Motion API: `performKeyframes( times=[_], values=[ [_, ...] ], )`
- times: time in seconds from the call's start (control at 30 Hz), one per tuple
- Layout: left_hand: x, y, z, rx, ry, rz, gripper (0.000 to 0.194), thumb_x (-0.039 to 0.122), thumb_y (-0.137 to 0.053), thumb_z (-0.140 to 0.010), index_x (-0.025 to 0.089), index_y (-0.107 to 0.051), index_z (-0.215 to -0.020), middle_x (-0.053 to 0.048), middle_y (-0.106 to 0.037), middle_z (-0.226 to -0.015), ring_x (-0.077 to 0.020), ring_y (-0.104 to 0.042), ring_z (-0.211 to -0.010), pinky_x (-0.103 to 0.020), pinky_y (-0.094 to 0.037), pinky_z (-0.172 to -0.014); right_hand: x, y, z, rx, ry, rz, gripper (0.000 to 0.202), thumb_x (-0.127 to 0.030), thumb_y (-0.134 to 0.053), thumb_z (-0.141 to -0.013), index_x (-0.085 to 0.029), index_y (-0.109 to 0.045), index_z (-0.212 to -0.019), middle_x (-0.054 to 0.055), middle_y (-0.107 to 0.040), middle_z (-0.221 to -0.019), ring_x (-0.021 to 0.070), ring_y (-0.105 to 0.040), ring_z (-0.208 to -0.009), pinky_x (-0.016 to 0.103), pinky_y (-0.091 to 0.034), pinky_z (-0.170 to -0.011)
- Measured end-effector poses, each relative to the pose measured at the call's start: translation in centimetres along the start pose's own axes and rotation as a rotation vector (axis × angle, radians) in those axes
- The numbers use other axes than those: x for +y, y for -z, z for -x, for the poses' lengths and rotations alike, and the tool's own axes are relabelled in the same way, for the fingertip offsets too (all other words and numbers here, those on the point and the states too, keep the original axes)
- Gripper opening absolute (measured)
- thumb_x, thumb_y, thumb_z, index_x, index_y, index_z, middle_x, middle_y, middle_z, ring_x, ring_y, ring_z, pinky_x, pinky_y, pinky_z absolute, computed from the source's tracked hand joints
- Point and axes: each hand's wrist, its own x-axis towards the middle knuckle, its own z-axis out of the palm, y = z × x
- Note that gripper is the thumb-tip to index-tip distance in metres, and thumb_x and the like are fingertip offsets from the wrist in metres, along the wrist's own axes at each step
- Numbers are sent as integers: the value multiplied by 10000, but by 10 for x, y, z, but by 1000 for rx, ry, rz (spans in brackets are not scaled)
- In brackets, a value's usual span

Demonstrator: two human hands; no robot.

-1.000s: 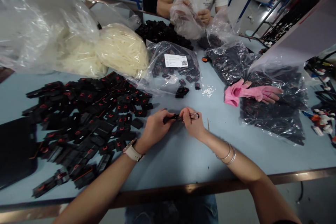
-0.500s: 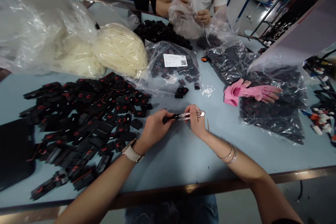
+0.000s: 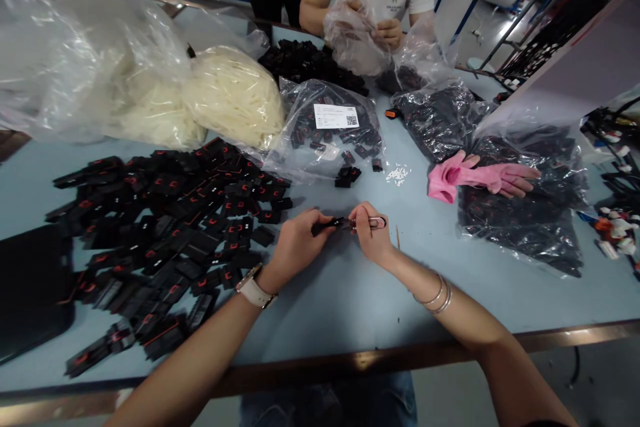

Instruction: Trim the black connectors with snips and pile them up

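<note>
My left hand (image 3: 301,239) pinches a small black plastic connector housing (image 3: 324,225) between thumb and fingers, a little above the table. My right hand (image 3: 371,233) is closed round a pair of small metal thread snips (image 3: 379,222). Their tips point left and meet the black housing; what they do there is too small to make out. Left of my hands lies a large loose heap of black connector housings (image 3: 175,233), some with red-orange clips. Beyond my right hand is a little pile of tiny white pieces (image 3: 399,175).
Clear bags of cream-coloured parts (image 3: 235,97) stand at the back left. A labelled bag of black parts (image 3: 333,123) lies ahead. Pink gloves (image 3: 483,178) rest on bagged black parts (image 3: 520,230) at right. A black tray (image 3: 35,293) sits far left. Opposite, a co-worker (image 3: 367,13) handles a plastic bag.
My right fingers have closed further round the snips, and the two handle arms now look squeezed together. My left hand keeps its hold on the housing. The view has shifted slightly.
</note>
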Motion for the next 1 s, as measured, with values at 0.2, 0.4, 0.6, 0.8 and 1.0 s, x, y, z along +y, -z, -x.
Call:
performKeyframes(
  times=[0.2, 0.4, 0.6, 0.8, 1.0],
  values=[
    [1, 1, 0, 8, -4, 3, 60, 195, -650, -756, 208, -643, -815, 4, -702, -781, -156, -646, -708, -247, -473, -613, 2, 1, 3, 73, 41, -39, 417, -499, -312, -925, -206, -504, -700, -27, -501, -523, 107, -517, -481, 232, -389, -494],
    [0, 0, 1, 13, -10, 8, 52, 202, -651, -751, 223, -637, -796, 6, -706, -776, -172, -655, -720, -269, -494, -623, 0, 0, 2, 41, -1, -53, 420, -524, -326, -912, -210, -499, -692, -26, -498, -539, 108, -521, -487, 231, -393, -489],
    [-2, 0, 1, 2, -9, 8, 60, 187, -646, -756, 211, -648, -811, -20, -715, -821, -185, -666, -738, -284, -500, -649, -2, -1, 0, -19, -31, -28, 366, -466, -350, -912, -214, -496, -690, -45, -463, -490, 101, -484, -440, 220, -352, -441],
    [-3, 1, 0, -10, -24, 5, 74, 153, -636, -749, 201, -654, -802, -25, -714, -814, -189, -673, -768, -278, -498, -668, -3, -4, -4, -16, -86, -102, 372, -486, -370, -886, -212, -480, -661, -52, -455, -484, 89, -463, -412, 205, -365, -411],
    [-4, 1, 0, -10, -23, 3, 56, 194, -644, -763, 194, -651, -819, -20, -713, -800, -167, -658, -691, -259, -471, -609, 1, -5, -6, 73, -161, -262, 430, -581, -407, -829, -210, -476, -624, -36, -495, -489, 94, -493, -411, 206, -406, -391]
  ],
)
